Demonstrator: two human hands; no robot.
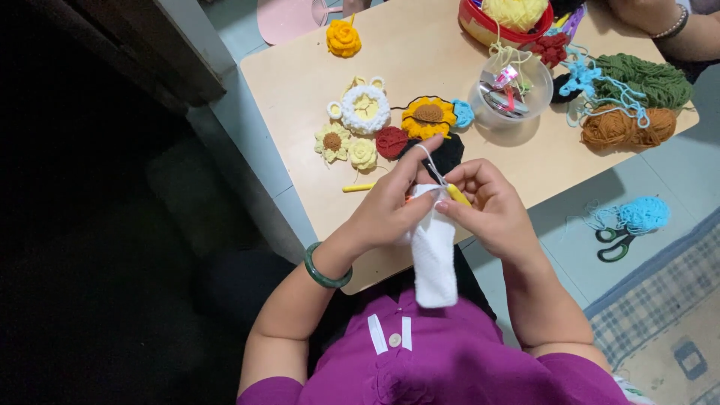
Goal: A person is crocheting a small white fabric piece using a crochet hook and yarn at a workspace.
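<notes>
My left hand pinches the top of a white crocheted strip that hangs down toward my purple shirt. White yarn runs up over its raised forefinger. My right hand grips a yellow-handled crochet hook at the strip's upper edge. Both hands hover over the near edge of a small wooden table. A green bangle circles my left wrist.
On the table lie crocheted flowers: a sunflower, a white ring, cream ones, a dark red one and an orange rose. A clear bowl, a red basket, green yarn and brown yarn sit right. Another person's arm rests far right. Scissors and blue yarn lie on the floor.
</notes>
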